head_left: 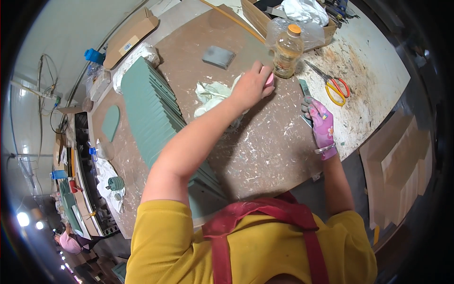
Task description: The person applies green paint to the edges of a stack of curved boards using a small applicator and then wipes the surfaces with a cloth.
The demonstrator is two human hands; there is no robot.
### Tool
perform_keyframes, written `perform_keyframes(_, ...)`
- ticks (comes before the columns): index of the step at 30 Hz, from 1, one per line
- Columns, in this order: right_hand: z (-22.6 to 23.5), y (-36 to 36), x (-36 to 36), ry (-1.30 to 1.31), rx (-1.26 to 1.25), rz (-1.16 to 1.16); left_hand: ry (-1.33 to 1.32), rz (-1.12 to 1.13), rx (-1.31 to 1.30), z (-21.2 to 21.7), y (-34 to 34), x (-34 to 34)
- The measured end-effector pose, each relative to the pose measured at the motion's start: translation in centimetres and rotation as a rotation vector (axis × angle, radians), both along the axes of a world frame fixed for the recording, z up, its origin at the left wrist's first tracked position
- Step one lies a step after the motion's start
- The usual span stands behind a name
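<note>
My bare left hand point(251, 87) reaches over the brown board, its fingers closed round a small rounded pink thing point(269, 80) whose kind I cannot make out. Close beyond that hand stands a clear bottle point(286, 54) with an orange cap, partly filled with yellowish liquid. On my right hand point(321, 120) is a pink patterned glove. Its fingers wrap a narrow green strip point(303, 86) that pokes out toward the bottle; the rest is hidden by the glove. Crumpled pale cloth point(213, 96) lies beneath my left forearm.
A long overlapping row of green sheets point(151, 104) runs along the left. A loose green piece point(111, 123) lies beyond it. Scissors point(336, 88) with red and yellow handles rest at right. A grey block point(218, 57) and a cardboard box point(257, 21) are farther back.
</note>
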State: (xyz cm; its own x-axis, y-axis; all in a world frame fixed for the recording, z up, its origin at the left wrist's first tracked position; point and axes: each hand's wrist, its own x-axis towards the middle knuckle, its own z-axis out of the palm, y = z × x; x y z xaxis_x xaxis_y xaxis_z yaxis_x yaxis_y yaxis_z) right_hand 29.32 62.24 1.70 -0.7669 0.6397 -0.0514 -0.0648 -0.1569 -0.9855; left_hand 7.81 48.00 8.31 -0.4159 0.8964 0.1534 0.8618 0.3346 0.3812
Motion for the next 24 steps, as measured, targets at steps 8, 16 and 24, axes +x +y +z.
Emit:
perform_keyframes(8,1.6,1.4,-2.5,-0.301,0.138,0.134,-0.033,0.171,0.270,-1.0,1.4,-3.7)
perform_keyframes(16,1.6,-2.0,0.8,-0.302,0.758,0.145,-0.152,0.207,-0.001,0.1,4.2,-7.4)
perform_keyframes(24,4.0,-7.3,0.1,-0.242,0.752,0.423,0.107,-0.028,0.552,6.3,-0.9,-3.2)
